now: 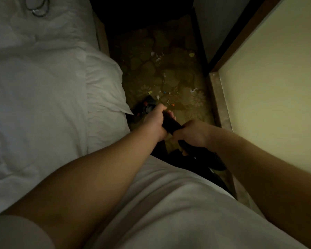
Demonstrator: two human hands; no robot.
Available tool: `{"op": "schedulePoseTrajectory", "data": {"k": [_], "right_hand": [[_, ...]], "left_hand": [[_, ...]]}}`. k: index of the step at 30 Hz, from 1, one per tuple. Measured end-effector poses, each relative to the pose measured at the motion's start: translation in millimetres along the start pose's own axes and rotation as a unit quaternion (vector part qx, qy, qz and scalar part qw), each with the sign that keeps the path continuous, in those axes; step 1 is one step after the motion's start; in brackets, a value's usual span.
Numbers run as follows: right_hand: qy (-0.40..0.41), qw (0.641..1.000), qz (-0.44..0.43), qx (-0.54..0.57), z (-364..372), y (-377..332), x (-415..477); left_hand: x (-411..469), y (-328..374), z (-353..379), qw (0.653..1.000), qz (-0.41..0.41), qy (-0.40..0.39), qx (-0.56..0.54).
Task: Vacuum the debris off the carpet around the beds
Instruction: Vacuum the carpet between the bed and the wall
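1. The black vacuum wand (171, 125) is gripped by both hands, the left hand (153, 122) ahead of the right hand (191, 134).
2. Its head (148, 106) is seen low on the patterned carpet (151, 69), just beside the white bed (43, 87).
3. Scraps of debris (158, 57) are scattered on the carpet ahead, between bed and wall (276, 87).

The black vacuum tube (171, 124) slants toward 11 o'clock over the flowery carpet (145, 69). Little paper bits (157, 58) lie at 12 o'clock, the white bed (43, 87) at 9.
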State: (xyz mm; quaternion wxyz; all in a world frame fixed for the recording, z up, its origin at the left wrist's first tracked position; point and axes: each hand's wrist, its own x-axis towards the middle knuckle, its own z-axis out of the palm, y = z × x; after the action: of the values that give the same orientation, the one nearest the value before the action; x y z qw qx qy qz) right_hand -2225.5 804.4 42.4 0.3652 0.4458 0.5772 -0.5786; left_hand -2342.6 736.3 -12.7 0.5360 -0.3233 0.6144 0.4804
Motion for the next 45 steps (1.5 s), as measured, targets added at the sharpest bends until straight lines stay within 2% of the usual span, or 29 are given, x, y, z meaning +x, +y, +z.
{"op": "schedulePoseTrajectory", "data": {"k": [10,22,28,33,39,45], "right_hand": [[0.045,0.994,0.016,0.102,-13,69,-44],[0.095,0.983,0.029,0.154,-27,79,-44],[0.089,0.979,0.049,0.179,-27,23,-18],[0.092,0.984,0.05,0.144,-21,-52,15],[0.089,0.984,0.028,0.152,-16,-134,49],[0.096,0.981,0.008,0.167,-15,-175,68]], "left_hand": [[-25,-49,52,0.993,-0.046,-0.065,0.087],[-31,-42,84,0.982,-0.069,-0.129,0.117],[-5,13,70,0.981,-0.065,-0.125,0.132],[25,83,44,0.979,-0.049,-0.113,0.161],[49,166,14,0.979,-0.034,-0.098,0.173],[60,209,4,0.979,-0.014,-0.099,0.179]]}}
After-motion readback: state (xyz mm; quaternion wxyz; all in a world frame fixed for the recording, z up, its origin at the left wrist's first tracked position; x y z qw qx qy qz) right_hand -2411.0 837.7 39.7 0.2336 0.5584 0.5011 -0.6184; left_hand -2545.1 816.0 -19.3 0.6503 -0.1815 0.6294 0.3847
